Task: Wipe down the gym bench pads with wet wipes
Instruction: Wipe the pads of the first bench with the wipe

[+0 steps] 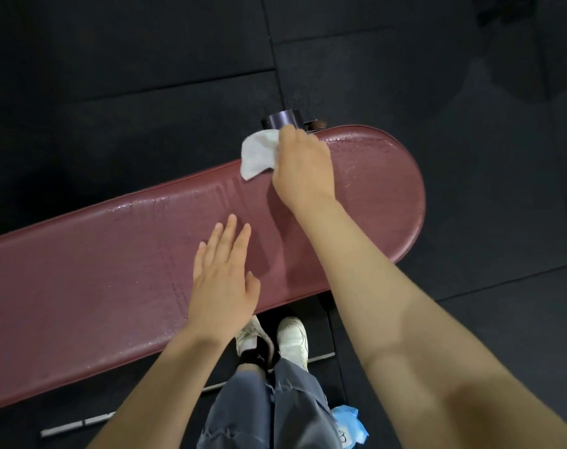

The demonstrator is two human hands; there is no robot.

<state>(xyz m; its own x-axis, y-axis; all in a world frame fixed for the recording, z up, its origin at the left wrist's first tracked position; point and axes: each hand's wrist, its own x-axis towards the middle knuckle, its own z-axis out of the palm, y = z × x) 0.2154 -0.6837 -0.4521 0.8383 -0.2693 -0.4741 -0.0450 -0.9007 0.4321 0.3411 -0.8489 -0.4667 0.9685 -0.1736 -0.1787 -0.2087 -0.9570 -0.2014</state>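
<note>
Fingers (287,132) of the right hand (303,165) were curled over a crumpled white wet wipe (258,152), pinching it against the far edge of the long, dark red vinyl bench pad (81,280). The left hand (222,280) lay flat on that pad nearer the person, its fingers straight and spread, holding nothing and seemingly bracing.

Seen from the head view, the only one given, the step in hand looked like wiping the pad's far edge near its rounded end. A wet sheen and streaks covered that end and ran along the far edge. The stretch beyond the left hand, away from the rounded end, looked duller, so probably less wiped or already drying. The next move likely called for drawing the wipe back across the pad in overlapping strokes, then working toward that duller stretch.

Just behind the pad's far edge, beside the wipe, stood a dark cylindrical metal part (280,119) of the frame. Black rubber floor tiles (129,59) surrounded the pad.
</note>
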